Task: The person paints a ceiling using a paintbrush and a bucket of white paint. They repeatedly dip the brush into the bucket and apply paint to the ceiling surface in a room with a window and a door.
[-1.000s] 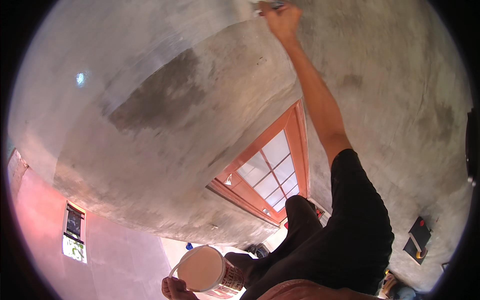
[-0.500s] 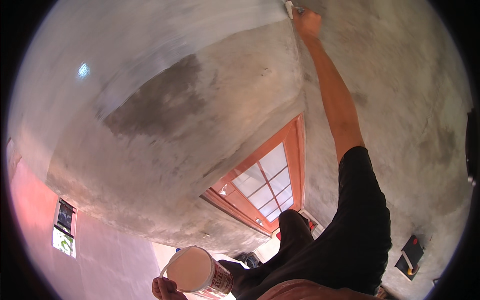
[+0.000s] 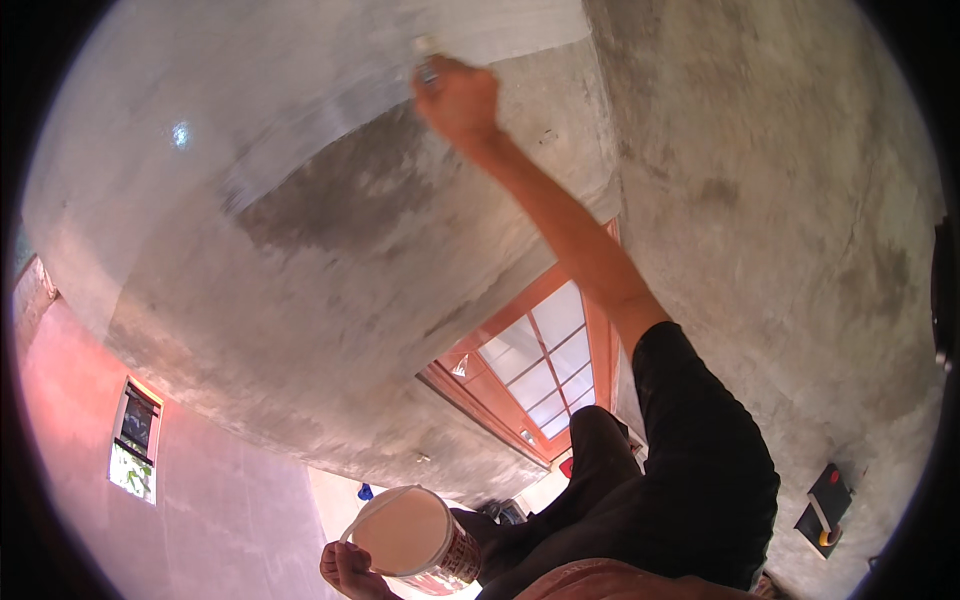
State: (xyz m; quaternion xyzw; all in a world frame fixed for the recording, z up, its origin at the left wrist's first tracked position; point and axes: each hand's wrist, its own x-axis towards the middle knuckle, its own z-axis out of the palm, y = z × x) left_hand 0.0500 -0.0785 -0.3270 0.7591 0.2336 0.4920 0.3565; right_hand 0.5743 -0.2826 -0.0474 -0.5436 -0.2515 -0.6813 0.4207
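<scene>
High on the grey plastered wall (image 3: 330, 300), my right hand (image 3: 458, 100) is closed round the handle of a paintbrush (image 3: 426, 50). Its bristles point up at the wall, slightly blurred by motion. Around and above the brush runs a paler, freshly coated band, with a darker damp-looking patch below. Down at the lower middle, my left hand (image 3: 352, 572) grips the edge or handle of a white paint bucket (image 3: 398, 530). Pale, creamy paint shows inside the bucket, which leans toward me. The left fingers are partly hidden by the bucket.
An orange-framed door (image 3: 545, 360) with glass panes stands below the wall, near the corner. On the right-hand wall hangs a dark plate-like item (image 3: 826, 510) with a yellow part. A small window (image 3: 136, 440) sits in the pinkish wall at lower left.
My right hand with the paintbrush has swept left along the wall, away from the corner. My left hand and the bucket have shifted slightly right in the view.
</scene>
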